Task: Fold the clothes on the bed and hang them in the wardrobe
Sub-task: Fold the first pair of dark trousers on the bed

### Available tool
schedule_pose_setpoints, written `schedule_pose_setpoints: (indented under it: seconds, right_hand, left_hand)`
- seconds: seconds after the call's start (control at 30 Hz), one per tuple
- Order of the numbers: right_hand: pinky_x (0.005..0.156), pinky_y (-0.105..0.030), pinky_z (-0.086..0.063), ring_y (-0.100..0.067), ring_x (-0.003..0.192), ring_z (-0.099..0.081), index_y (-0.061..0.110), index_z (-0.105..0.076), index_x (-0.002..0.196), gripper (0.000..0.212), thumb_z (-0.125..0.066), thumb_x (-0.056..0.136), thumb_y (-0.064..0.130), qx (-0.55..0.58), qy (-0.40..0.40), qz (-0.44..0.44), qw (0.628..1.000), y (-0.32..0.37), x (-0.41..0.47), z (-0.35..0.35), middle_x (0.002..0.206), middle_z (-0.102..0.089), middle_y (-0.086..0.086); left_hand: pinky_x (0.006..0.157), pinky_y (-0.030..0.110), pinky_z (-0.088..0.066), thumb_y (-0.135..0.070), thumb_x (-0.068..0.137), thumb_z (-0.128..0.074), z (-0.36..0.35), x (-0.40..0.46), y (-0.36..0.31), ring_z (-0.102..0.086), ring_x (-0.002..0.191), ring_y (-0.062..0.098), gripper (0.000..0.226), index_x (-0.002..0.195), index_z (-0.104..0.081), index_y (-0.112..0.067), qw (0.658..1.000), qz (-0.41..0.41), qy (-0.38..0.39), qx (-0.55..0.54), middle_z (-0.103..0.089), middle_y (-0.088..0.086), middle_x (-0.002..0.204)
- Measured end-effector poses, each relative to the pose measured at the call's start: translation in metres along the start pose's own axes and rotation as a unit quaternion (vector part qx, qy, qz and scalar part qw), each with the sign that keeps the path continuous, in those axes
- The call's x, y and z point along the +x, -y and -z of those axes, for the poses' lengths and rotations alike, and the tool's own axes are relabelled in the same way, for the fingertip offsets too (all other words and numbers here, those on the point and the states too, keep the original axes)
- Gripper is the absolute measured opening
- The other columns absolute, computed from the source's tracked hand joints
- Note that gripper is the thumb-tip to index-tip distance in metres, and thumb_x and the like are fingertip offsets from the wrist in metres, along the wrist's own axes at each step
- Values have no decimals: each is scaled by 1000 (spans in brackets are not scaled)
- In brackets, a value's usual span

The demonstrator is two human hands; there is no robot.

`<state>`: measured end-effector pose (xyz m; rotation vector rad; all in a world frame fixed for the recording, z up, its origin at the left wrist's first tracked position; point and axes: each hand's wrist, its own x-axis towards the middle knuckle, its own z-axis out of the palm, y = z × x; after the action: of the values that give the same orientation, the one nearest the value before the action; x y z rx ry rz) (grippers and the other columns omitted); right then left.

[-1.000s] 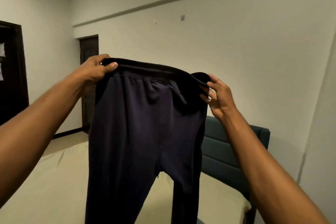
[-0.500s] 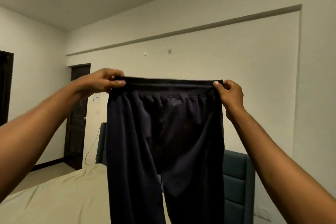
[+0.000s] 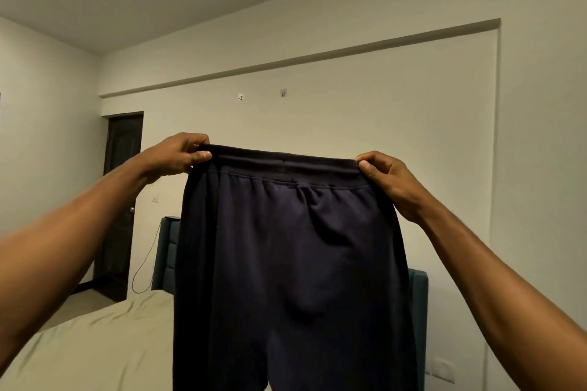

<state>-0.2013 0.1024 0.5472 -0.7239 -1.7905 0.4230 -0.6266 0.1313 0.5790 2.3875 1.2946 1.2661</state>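
We held the dark navy sweatpants (image 3: 292, 263) up in the air above the bed (image 3: 95, 343), our left hand (image 3: 178, 154) pinching one end of the elastic waistband (image 3: 282, 165) and our right hand (image 3: 386, 178) pinching the other; between the two grips the band ran taut and nearly level, and below them the legs hung straight, which we judged let the cloth drop flat for a lengthwise fold; behind the pants stood a teal headboard (image 3: 417, 311); no brand, label or writing could be read.
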Motion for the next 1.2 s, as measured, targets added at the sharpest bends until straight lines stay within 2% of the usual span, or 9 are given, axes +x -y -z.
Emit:
schedule_pose_setpoints:
  seconds: [0.1,0.23,0.33,0.4,0.5,0.7,0.83,1.03,1.2]
  right_hand:
    - [84,-26,-55,-16,95,-66,8,-67,106,24,-65,89,26,30,87,-37,995,4,-11,10,101,-68,-4]
    - [76,-26,-54,-20,93,-67,8,-65,105,20,-70,87,14,34,208,-118,970,10,-17,22,100,-69,-7]
    - [70,-21,-49,-11,83,-63,14,-66,89,9,-75,87,14,-139,233,-130,954,5,-12,22,85,-67,4]
    - [71,-22,-47,-11,83,-60,19,-67,84,12,-78,86,21,-269,225,-128,928,-2,-6,19,82,-66,7]
    - [76,-22,-44,-11,94,-61,29,-74,103,22,-80,83,34,-382,182,-126,898,-7,-3,14,95,-69,10]
    - [58,-29,-58,-22,78,-72,10,-76,91,34,-86,74,38,-315,50,-160,934,-9,-4,12,84,-73,-7]
    - [52,-24,-52,-21,69,-70,5,-74,76,36,-87,72,38,-273,30,-167,947,-6,-3,14,70,-71,-6]
    - [64,-27,-58,-20,68,-67,-9,-70,77,60,-72,85,51,-184,30,-191,964,-3,-3,12,70,-66,-13]
    - [69,-32,-60,-25,67,-72,-1,-73,73,37,-69,91,30,-244,-22,-189,951,-9,-5,0,68,-71,-8]
  left_hand:
    - [80,43,-52,-12,102,-54,-2,6,-1,-62,90,27,10,94,-59,-8,1000,-2,-9,20,-67,15,96]
    - [75,38,-50,-13,101,-55,-4,9,-1,-59,83,22,11,91,-59,-9,999,-4,-9,40,-65,10,88]
    - [71,35,-47,-13,101,-55,-5,9,-2,-56,77,18,12,89,-59,-11,998,-14,-10,56,-63,6,83]
    - [70,33,-45,-14,101,-56,-3,8,-5,-55,74,17,12,90,-59,-10,998,-22,0,62,-62,5,81]
    - [68,30,-44,-15,99,-57,-3,4,-11,-55,69,10,12,90,-58,-7,998,-25,34,41,-61,2,77]
    - [59,19,-49,-43,83,-72,-2,-16,-12,-55,63,1,43,88,-52,-6,989,18,146,-14,-61,-8,68]
    - [73,26,-54,-19,92,-64,-6,-28,-1,-64,82,11,15,102,-60,-8,982,35,185,-18,-71,-1,90]
    - [100,41,-52,3,99,-52,-11,-33,3,-66,107,25,25,112,-71,-7,965,28,254,64,-72,10,109]
    - [103,46,-48,6,95,-54,-25,-36,-10,-65,106,27,29,106,-74,-11,919,46,336,203,-73,8,107]
